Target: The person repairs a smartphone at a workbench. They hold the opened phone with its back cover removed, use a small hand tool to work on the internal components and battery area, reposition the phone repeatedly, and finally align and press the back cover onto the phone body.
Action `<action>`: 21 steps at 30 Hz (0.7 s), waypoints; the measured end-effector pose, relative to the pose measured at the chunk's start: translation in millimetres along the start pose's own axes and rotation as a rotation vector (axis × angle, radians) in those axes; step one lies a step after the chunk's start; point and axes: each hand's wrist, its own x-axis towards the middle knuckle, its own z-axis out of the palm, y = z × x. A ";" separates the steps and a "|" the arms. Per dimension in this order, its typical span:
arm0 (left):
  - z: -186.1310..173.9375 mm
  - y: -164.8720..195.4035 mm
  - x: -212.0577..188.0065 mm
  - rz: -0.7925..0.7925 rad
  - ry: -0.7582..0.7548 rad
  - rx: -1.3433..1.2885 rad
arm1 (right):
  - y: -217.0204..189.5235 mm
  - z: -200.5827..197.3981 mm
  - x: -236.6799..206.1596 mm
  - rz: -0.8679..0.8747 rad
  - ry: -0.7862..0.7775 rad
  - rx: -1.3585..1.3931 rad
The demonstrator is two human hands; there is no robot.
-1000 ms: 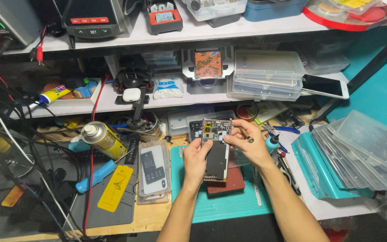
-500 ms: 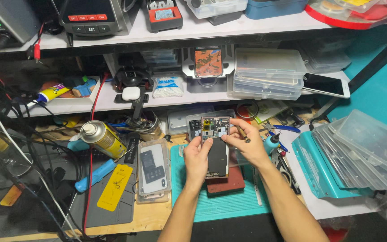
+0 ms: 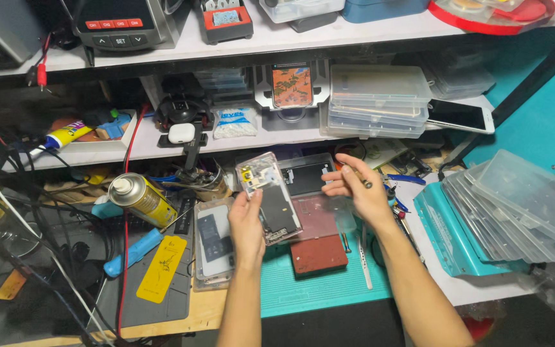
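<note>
Two hands: both are raised over the teal mat [image 3: 329, 289].
Left hand [image 3: 246, 226]: closed around the lower edge of an opened phone [image 3: 268, 196], which is held tilted, its inner boards facing up.
Right hand [image 3: 358, 187]: a small screwdriver [image 3: 361, 179] is pinched between fingers and thumb, just right of the phone.
Below: a dark red block [image 3: 319, 255] lies on the mat.
Left side: a yellow spray can [image 3: 141, 198] is lying tilted.

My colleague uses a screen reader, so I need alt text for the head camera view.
A left hand tilts up an opened phone over a teal mat while the right hand holds a small tool beside it. Around them lie a spray can, clear plastic cases and cluttered shelves.
</note>
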 end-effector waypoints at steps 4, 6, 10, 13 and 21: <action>-19.1 16.4 1.6 -0.008 -0.033 -0.100 | 0.8 -21.1 -6.4 0.057 0.024 -0.284; -23.3 20.3 0.4 -0.044 -0.046 -0.115 | 9.3 -23.9 -10.4 -0.007 0.019 -0.419; -24.2 19.6 -3.5 -0.064 -0.042 -0.130 | 18.6 -29.8 -15.1 0.058 0.018 -0.270; -23.4 16.3 -3.5 -0.052 -0.059 -0.097 | 20.1 -33.1 -15.0 -0.070 -0.013 -0.383; -14.9 5.7 -8.6 -0.067 -0.078 -0.054 | 40.5 -20.8 -12.7 -0.105 0.089 -0.714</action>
